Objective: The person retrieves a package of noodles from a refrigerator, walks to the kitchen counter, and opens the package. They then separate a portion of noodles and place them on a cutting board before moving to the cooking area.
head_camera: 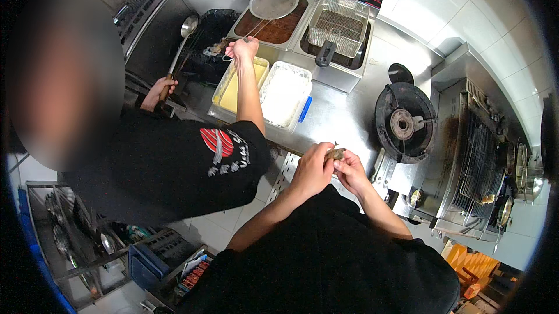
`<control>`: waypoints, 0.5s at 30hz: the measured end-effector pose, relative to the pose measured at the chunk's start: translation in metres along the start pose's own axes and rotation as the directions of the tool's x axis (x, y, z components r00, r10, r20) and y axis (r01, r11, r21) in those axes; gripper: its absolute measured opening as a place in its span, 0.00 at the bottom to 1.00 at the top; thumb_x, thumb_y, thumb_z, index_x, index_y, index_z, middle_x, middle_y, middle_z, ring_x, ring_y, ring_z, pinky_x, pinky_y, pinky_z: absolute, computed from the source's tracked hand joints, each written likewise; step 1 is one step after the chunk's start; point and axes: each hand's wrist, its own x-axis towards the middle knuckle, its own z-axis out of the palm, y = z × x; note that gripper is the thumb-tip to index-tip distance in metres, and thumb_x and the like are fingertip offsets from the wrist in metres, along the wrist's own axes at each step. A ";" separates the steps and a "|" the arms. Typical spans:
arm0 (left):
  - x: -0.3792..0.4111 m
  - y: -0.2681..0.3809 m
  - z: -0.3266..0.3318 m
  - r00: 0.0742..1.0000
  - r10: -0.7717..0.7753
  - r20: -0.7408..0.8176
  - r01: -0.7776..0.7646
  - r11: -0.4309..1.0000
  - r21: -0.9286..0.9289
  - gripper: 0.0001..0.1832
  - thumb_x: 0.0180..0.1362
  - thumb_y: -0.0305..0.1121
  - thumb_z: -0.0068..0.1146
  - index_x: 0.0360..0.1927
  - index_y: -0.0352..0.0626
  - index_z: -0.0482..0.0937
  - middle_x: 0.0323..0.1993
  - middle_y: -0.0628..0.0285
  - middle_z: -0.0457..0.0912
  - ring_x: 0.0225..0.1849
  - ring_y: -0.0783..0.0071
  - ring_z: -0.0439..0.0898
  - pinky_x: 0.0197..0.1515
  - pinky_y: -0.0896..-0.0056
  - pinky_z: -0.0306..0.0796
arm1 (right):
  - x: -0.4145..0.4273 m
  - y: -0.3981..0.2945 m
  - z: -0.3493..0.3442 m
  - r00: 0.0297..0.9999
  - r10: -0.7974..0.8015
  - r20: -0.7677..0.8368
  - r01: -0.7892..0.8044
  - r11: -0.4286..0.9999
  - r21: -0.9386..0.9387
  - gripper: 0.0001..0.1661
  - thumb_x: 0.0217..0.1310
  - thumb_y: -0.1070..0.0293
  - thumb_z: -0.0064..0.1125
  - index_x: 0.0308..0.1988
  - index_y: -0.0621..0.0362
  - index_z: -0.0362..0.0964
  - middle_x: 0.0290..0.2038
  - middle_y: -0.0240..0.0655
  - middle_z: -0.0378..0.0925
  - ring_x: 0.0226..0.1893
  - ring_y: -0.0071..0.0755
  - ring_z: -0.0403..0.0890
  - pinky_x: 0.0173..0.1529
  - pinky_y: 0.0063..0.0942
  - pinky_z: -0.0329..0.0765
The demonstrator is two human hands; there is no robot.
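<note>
My left hand (311,169) and my right hand (353,173) meet in front of my chest, at the near edge of the steel counter (338,117). Between their fingertips they grip a small grey-brown piece of food (335,154), which looks like a shrimp. Fingers cover part of it. Ahead and to the left stand a white tub of white powder (285,95) and a tub of yellow batter (231,91). A blue-handled tool (305,109) lies against the powder tub.
At my left a co-worker's hand (243,48) holds a mesh skimmer (274,4) above the fryer oil (266,26); the other grips a ladle (174,56). A fryer basket (339,23) sits over the second well. To the right are a gas burner (402,124) and a grill (478,183).
</note>
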 end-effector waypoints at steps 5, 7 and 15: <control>-0.020 -0.012 -0.019 0.964 0.012 -0.265 0.024 0.991 0.131 0.30 0.48 0.29 0.59 0.55 0.38 0.63 0.46 0.50 0.72 0.42 0.61 0.76 0.41 0.67 0.71 | 0.035 -0.002 0.009 0.982 0.124 -0.146 -0.123 0.992 0.018 0.12 0.55 0.70 0.55 0.42 0.58 0.69 0.34 0.31 0.76 0.30 0.23 0.75 0.29 0.22 0.73; -0.044 -0.031 -0.031 0.981 -0.091 -0.174 0.071 0.990 -0.121 0.26 0.48 0.31 0.59 0.51 0.36 0.67 0.43 0.50 0.74 0.40 0.57 0.77 0.41 0.63 0.71 | 0.073 -0.006 0.006 0.972 0.173 -0.159 -0.182 0.982 -0.047 0.11 0.55 0.69 0.54 0.40 0.58 0.69 0.33 0.31 0.76 0.30 0.23 0.75 0.29 0.22 0.73; -0.227 -0.166 -0.033 0.803 -0.582 -0.130 0.596 0.789 0.150 0.21 0.48 0.36 0.57 0.46 0.39 0.72 0.39 0.52 0.78 0.37 0.62 0.79 0.42 0.64 0.71 | 0.254 0.018 0.000 0.961 0.189 -0.202 -0.269 0.468 -0.842 0.14 0.49 0.67 0.58 0.37 0.61 0.75 0.25 0.34 0.76 0.20 0.25 0.73 0.23 0.23 0.72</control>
